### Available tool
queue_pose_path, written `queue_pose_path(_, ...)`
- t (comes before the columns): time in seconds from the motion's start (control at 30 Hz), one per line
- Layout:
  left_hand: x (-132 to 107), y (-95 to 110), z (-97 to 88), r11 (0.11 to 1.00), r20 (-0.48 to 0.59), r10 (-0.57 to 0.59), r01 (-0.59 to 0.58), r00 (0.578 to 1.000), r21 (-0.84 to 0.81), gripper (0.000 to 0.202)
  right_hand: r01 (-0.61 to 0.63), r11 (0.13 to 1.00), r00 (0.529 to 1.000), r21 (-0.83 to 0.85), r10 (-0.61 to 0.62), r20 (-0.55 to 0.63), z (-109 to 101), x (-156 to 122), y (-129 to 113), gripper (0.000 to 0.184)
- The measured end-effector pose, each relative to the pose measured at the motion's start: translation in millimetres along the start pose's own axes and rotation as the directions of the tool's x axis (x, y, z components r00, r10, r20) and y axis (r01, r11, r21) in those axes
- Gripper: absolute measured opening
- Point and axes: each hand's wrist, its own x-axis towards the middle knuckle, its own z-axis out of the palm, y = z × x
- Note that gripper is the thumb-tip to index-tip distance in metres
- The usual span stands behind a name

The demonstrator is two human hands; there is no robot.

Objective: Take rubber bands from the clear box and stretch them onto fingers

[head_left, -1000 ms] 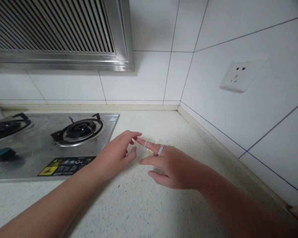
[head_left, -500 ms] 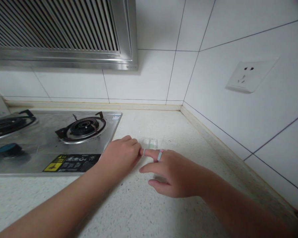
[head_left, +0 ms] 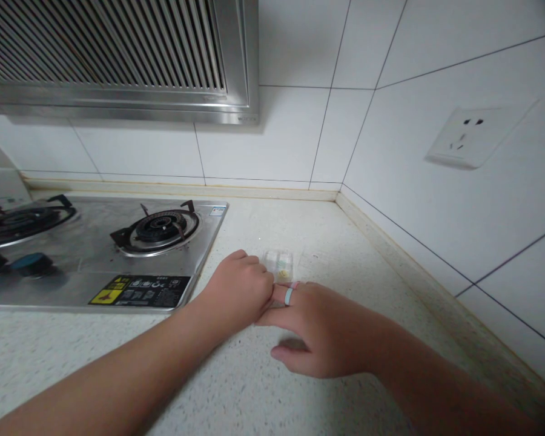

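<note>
My left hand [head_left: 243,287] is closed, its fingers wrapped round the end of a finger of my right hand [head_left: 320,327]. That finger bears a light blue ring [head_left: 288,297] near its base. A pink ring [head_left: 295,284] sits on the finger beside it. A thinner pale ring, seen earlier nearer the fingertip, is now hidden by my left fingers. My right hand holds nothing; its forefinger is stretched out and its thumb is apart. Just beyond both hands, a small clear plastic packet [head_left: 278,264] with green and yellow marks lies on the speckled countertop [head_left: 236,375].
A second clear, faint film-like piece [head_left: 313,261] lies right of the packet. To the left is a gas stove [head_left: 200,242] with two burners and knobs. A range hood [head_left: 236,72] hangs above it. A wall socket [head_left: 470,136] is on the right tiled wall.
My left hand has slid right along my right finger, covering the pale ring and the fingertip. My right hand has lowered slightly. The view has shifted a little left.
</note>
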Motion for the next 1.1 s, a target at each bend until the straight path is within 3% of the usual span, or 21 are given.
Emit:
queue_pose_path(0.23, 2.1, 6.8, -1.9, 0.998, -0.071, 0.035, -0.038, 0.997, -0.041, 0.019, -0.003, 0.997, 0.999, -0.078, 0.007, 0.052, 3.4, 0.3, 0.1, 0.024)
queue_pose_path(0.5, -4.3, -7.7, -6.4, 0.986, -0.046, -0.153, 0.156, 0.987, 0.061, 0.022, -0.023, 0.994, 1.0, -0.106, 0.02, -0.023, 0.2, -3.5, 4.4, 0.029)
queue_pose_path(0.63, -2.3, -3.8, -6.5, 0.995, -0.024, -0.097, 0.098, 0.995, 0.026, 0.027, -0.012, 0.995, 1.0, -0.097, 0.012, -0.002, 4.6, -0.5, 2.0, 0.03)
queue_pose_path(0.8, 1.1, 4.5, -5.0, 0.999, 0.034, -0.041, 0.041, 0.999, -0.006, 0.016, -0.005, 0.996, 1.0, -0.087, 0.008, 0.03, 6.9, 1.6, 0.3, 0.026)
queue_pose_path(1.1, 1.6, 15.0, 2.0, 0.996, -0.086, 0.078, -0.081, 0.993, -0.03, 0.009, 0.085, 0.996, 0.993, 0.004, -0.085, 0.077, 11.4, 6.3, -1.5, 0.022)
